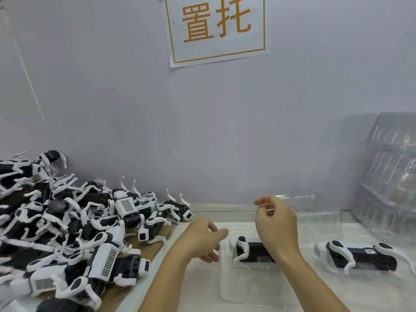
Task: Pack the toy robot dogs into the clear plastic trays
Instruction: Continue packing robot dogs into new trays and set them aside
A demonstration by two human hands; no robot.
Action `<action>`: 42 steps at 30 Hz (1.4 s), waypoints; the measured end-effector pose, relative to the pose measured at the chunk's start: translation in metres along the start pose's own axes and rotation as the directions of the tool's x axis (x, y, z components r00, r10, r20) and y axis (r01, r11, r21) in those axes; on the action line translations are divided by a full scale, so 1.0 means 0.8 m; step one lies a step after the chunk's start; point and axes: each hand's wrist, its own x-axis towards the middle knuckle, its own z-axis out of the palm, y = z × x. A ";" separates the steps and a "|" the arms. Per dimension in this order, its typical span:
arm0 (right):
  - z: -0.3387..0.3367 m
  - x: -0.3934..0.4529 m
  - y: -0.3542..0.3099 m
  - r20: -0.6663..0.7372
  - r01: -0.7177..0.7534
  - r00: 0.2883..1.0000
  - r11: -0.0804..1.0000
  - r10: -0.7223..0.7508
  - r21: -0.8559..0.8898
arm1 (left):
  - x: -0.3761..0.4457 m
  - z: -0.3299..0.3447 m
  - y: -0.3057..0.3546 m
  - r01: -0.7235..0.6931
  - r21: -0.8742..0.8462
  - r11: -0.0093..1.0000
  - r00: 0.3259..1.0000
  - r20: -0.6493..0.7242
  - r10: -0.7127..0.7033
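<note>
A black-and-white toy robot dog (252, 249) lies on its side in a clear plastic tray (225, 280) on the white surface in front of me. My right hand (275, 228) hovers over it with curled fingers, and it seems to pinch the left edge of another clear tray (317, 208) held up behind it. My left hand (203, 240) hangs just left of the packed dog, fingers loosely curled and holding nothing. A second dog (360, 254) lies in a clear tray (319, 251) to the right. A large heap of loose dogs (74, 233) fills the left side.
A tall stack of clear trays (391, 176) leans against the wall at the far right. The dog heap sits on a brown board (126, 287). A pale wall with a paper sign (217, 28) closes the back.
</note>
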 end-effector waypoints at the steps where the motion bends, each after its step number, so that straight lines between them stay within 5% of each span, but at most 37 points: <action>1: 0.000 0.001 0.000 -0.004 0.002 1.000 1.000 -0.002 -0.004 | 0.002 0.002 0.000 -0.014 -0.005 1.000 1.000 0.013 0.014; 24: -0.009 0.001 -0.005 0.088 -0.031 0.995 0.992 0.042 -0.122 | 0.014 0.023 -0.010 -0.116 -0.119 0.986 0.991 0.058 0.124; 42: -0.027 0.015 -0.001 0.035 -0.063 0.997 0.993 0.067 -0.100 | -0.014 0.100 0.035 -0.121 -0.431 0.894 0.883 0.364 0.295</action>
